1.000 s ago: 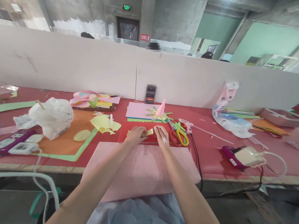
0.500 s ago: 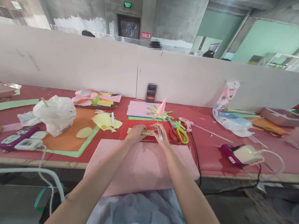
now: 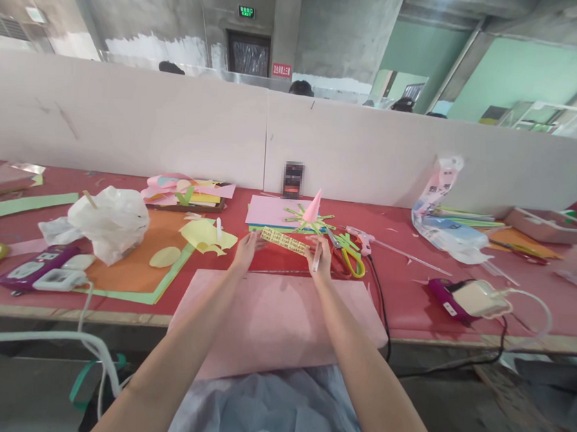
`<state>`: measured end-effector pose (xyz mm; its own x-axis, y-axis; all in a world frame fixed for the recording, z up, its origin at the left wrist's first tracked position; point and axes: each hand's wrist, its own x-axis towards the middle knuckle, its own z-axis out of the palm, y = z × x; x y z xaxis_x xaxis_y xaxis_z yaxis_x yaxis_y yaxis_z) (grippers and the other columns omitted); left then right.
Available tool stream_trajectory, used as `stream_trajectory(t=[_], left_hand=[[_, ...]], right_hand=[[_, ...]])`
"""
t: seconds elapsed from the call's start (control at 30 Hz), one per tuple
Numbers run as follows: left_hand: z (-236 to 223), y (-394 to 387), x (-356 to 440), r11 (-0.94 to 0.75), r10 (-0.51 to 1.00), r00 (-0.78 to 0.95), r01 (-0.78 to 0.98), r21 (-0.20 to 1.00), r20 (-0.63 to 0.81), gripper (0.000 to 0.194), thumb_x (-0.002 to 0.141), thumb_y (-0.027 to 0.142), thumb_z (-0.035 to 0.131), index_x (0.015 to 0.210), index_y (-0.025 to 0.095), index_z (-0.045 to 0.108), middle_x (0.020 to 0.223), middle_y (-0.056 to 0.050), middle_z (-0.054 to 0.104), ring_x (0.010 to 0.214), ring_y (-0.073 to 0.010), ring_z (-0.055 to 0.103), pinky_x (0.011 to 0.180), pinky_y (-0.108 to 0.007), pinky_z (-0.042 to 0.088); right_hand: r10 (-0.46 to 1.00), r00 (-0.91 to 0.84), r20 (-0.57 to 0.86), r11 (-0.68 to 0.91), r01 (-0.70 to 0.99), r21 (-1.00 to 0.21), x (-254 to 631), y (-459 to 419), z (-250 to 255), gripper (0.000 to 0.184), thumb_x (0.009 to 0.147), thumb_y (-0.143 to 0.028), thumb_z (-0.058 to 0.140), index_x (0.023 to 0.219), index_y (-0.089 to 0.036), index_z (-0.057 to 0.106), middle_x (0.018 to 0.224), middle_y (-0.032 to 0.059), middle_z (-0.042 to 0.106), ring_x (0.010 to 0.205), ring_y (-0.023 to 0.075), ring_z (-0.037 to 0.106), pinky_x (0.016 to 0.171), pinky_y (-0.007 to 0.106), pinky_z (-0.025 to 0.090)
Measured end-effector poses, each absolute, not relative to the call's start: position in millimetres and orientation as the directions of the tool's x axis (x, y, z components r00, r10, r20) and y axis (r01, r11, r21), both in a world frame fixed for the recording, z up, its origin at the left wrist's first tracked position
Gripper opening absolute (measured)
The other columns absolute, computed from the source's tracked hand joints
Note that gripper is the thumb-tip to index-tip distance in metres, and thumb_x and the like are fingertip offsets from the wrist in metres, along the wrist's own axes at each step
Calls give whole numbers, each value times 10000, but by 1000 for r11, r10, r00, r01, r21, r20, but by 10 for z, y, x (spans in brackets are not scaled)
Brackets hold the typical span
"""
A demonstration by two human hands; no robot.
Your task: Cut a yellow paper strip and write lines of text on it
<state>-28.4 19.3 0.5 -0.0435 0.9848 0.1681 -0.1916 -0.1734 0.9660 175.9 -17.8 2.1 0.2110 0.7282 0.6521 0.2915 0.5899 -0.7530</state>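
A yellow paper strip (image 3: 284,241) covered in rows of dark writing is held up between my hands, tilted with its right end lower. My left hand (image 3: 248,249) pinches its left end. At the right end, my right hand (image 3: 319,261) grips the strip and also keeps a white pen (image 3: 317,256) between its fingers. Beneath them lies a red sheet (image 3: 274,261) at the edge of a pink padded board (image 3: 277,325). Just beyond the strip stands a pink paper cone (image 3: 312,209) with green paper strips (image 3: 296,213) fanned around its base.
Right of my hand lie yellow-handled scissors (image 3: 352,261) and a pink glue gun (image 3: 362,240) with a trailing cord. On the left are a crumpled white plastic bag (image 3: 111,223), orange paper (image 3: 126,259) and a purple power strip (image 3: 39,267). A white partition (image 3: 177,126) closes off the back.
The yellow strip has come up off the red sheet and tilted. My left hand has shifted left to its end; the right hand has moved slightly right, still with the pen.
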Motion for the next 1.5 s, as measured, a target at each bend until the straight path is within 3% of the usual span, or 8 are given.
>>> stream_trajectory(t=[0.2, 0.4, 0.67, 0.83, 0.93, 1.0, 1.17, 1.5], left_hand=[[23, 179, -307, -160, 983, 50, -227, 961, 175, 226, 752, 337, 594, 879, 150, 585, 813, -56, 702, 769, -212, 674, 833, -415, 499], [30, 155, -302, -134, 985, 76, -226, 965, 154, 157, 730, 291, 602, 809, 159, 567, 780, -49, 706, 759, -213, 674, 828, -422, 499], [28, 166, -311, -146, 985, 60, -204, 968, 161, 149, 754, 292, 580, 821, 161, 551, 803, -55, 696, 775, -216, 670, 830, -426, 493], [48, 118, -296, -281, 958, -47, 64, 958, 284, 224, 817, 273, 501, 1009, 163, 539, 1012, -93, 646, 955, -228, 622, 887, -424, 464], [145, -30, -248, -470, 818, -114, 434, 769, 564, 343, 833, 267, 493, 1168, 192, 485, 1266, -105, 503, 1203, -234, 451, 1017, -425, 352], [224, -158, -184, -562, 735, 34, 588, 581, 677, 337, 846, 245, 465, 1179, 204, 495, 1371, -92, 403, 1276, -236, 358, 1056, -434, 298], [302, -364, 39, -745, 581, 540, 655, 129, 609, 284, 843, 241, 452, 1082, 230, 605, 1431, -50, 342, 1342, -248, 240, 1116, -487, 127], [179, -277, 53, -671, 638, 531, 739, 63, 558, 329, 858, 292, 444, 1154, 215, 563, 1445, -70, 321, 1357, -257, 200, 1114, -509, 76]], right_hand=[[726, 231, 648, 589, 278, -759, 1761, -168, 17, 246, 752, -239, 556, 983, -225, 473, 1030, 74, 566, 1026, 216, 549, 774, 366, 499], [745, 291, 600, 567, 198, -800, 1776, -193, 42, 274, 736, -284, 596, 967, -214, 467, 1040, 94, 590, 1020, 222, 557, 781, 374, 499], [805, 348, 480, 475, 105, -873, 1750, -204, 43, 216, 730, -304, 589, 904, -215, 499, 780, 18, 602, 751, 185, 598, 724, 354, 494], [816, 335, 472, 475, 77, -876, 1758, -201, 35, 217, 709, -277, 598, 891, -233, 487, 702, -4, 581, 634, 182, 588, 653, 355, 503], [821, 318, 474, 483, 56, -874, 1753, -199, 38, 218, 717, -301, 600, 885, -243, 473, 680, -4, 592, 607, 196, 597, 654, 384, 510], [819, 310, 483, 487, 69, -871, 1751, -194, 38, 226, 724, -325, 601, 891, -245, 472, 682, 3, 596, 609, 204, 603, 661, 400, 515], [809, 318, 494, 490, 97, -866, 1757, -172, 23, 247, 734, -389, 595, 891, -244, 472, 715, 17, 603, 615, 199, 605, 672, 409, 528], [853, 291, 434, 453, 4, -892, 1710, -244, 112, 250, 710, -343, 623, 900, -230, 506, 802, 29, 617, 720, 208, 625, 677, 385, 536]])
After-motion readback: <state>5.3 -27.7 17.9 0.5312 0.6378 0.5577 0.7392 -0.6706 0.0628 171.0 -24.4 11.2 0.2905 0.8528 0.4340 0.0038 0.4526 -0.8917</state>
